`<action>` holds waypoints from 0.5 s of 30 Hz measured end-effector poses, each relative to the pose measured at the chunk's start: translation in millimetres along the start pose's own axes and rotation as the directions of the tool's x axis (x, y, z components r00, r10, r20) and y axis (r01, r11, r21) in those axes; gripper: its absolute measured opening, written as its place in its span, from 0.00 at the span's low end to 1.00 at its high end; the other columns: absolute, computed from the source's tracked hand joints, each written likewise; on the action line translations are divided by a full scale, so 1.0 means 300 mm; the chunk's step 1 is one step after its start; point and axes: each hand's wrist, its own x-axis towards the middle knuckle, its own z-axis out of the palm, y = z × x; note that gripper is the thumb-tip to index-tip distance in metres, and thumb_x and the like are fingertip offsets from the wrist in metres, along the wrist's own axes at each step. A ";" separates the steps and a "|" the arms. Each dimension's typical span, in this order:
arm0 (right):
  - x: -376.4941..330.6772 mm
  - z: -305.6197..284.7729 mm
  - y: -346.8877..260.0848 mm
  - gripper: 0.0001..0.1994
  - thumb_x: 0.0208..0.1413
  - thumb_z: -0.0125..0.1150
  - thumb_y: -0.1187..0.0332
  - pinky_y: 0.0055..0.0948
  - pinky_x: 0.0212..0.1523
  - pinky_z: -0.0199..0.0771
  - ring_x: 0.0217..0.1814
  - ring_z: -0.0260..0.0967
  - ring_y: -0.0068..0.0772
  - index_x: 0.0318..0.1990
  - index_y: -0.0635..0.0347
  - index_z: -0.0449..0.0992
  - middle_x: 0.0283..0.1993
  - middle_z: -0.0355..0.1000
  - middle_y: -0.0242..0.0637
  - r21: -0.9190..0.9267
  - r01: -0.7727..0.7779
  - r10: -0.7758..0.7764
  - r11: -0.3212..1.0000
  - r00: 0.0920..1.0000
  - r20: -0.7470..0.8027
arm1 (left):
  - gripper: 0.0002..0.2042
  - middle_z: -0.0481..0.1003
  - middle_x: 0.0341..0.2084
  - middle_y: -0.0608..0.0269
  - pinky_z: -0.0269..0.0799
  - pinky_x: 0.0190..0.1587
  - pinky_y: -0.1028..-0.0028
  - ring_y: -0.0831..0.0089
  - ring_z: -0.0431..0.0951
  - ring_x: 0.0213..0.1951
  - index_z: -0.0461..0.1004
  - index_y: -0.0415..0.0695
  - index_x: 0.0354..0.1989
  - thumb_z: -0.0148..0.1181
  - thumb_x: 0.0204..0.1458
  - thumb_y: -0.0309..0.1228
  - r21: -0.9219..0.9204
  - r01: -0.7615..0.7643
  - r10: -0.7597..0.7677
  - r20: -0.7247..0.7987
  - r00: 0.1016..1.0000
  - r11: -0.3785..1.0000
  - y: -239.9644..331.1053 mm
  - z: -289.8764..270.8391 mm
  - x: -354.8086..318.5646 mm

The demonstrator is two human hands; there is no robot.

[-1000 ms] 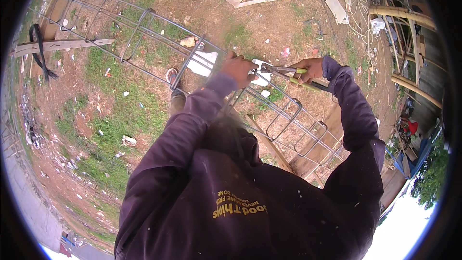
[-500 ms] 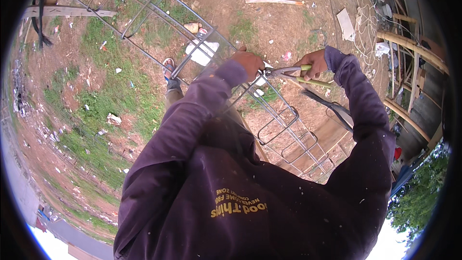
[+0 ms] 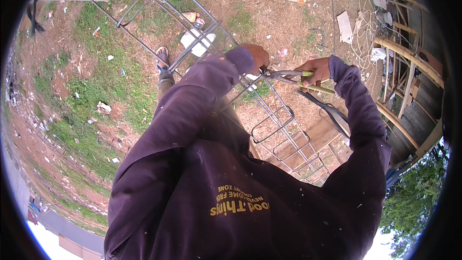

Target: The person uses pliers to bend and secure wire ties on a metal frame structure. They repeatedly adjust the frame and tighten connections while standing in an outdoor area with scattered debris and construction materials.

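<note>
Head view: the right hand is closed around a pair of pincers with yellow-green handles, which are spread apart; the tool lies roughly level, its head pointing toward the left hand. The left hand is curled at the upper side of a steel bar cage, just beside the pincers' head; its fingertips are partly hidden, and what it grasps cannot be told. Whether the jaws bite on anything is likewise too small to establish. The cage, long bars with rectangular hoops, runs diagonally from upper left to lower right, passing in front of the person, with its middle partly covered by the left sleeve. A bundle of dark strands hangs just below the pincers' handles, near the right sleeve. A sandalled foot stands on the ground at the cage's near side. A white piece lies beneath the bars, left of the left hand. Bamboo poles are noted at the right, well apart from the hands
</note>
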 end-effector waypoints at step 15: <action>0.189 0.535 -0.014 0.13 0.56 0.66 0.64 0.28 0.17 0.72 0.17 0.69 0.26 0.31 0.66 0.73 0.21 0.70 0.35 0.578 0.285 0.125 0.764 0.814 -0.567 | 0.12 0.79 0.30 0.60 0.76 0.40 0.60 0.59 0.80 0.38 0.81 0.51 0.34 0.66 0.36 0.31 -0.041 0.045 -0.042 0.075 0.996 0.998 -0.041 0.017 0.029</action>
